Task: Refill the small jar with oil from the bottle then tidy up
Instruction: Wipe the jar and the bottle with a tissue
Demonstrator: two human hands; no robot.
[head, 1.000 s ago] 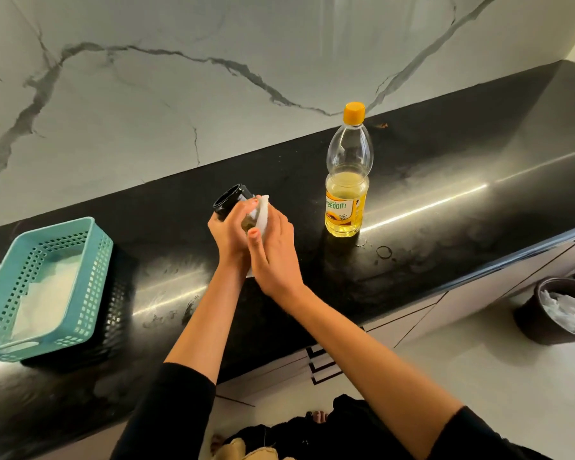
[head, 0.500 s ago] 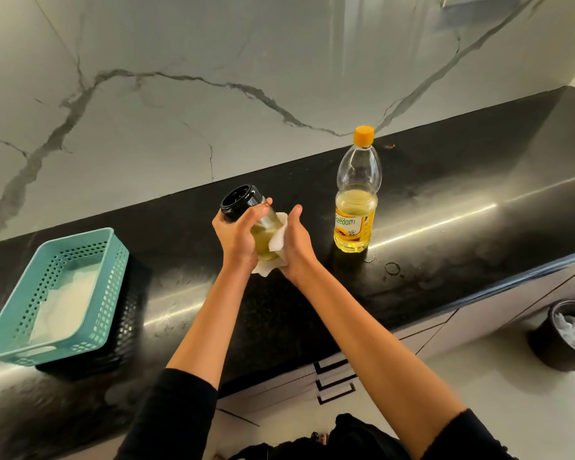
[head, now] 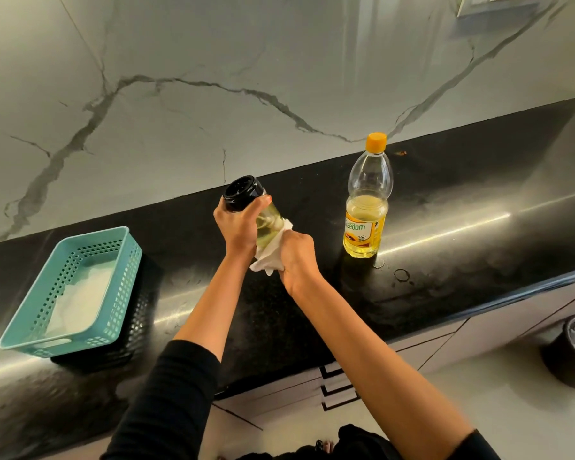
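My left hand (head: pixel 234 224) grips the small glass jar (head: pixel 266 217), which holds pale oil and wears a black lid (head: pixel 241 193). The jar is tilted with its lid up to the left, held above the black counter (head: pixel 462 234). My right hand (head: pixel 296 257) clutches a crumpled white tissue (head: pixel 268 257) and presses it against the jar's lower end. To the right, the oil bottle (head: pixel 367 200) stands upright on the counter with its orange cap on and is less than half full.
A teal perforated basket (head: pixel 30 336) holding white tissue sits on the counter at the left. A small oil ring (head: pixel 401 274) marks the counter near the bottle. A dark bin (head: pixel 558 356) with white waste stands on the floor at the lower right. Marble wall behind.
My right hand has slid with the tissue from the jar's side down to its bottom end. The jar stays tilted in my left hand. The bottle has not moved.
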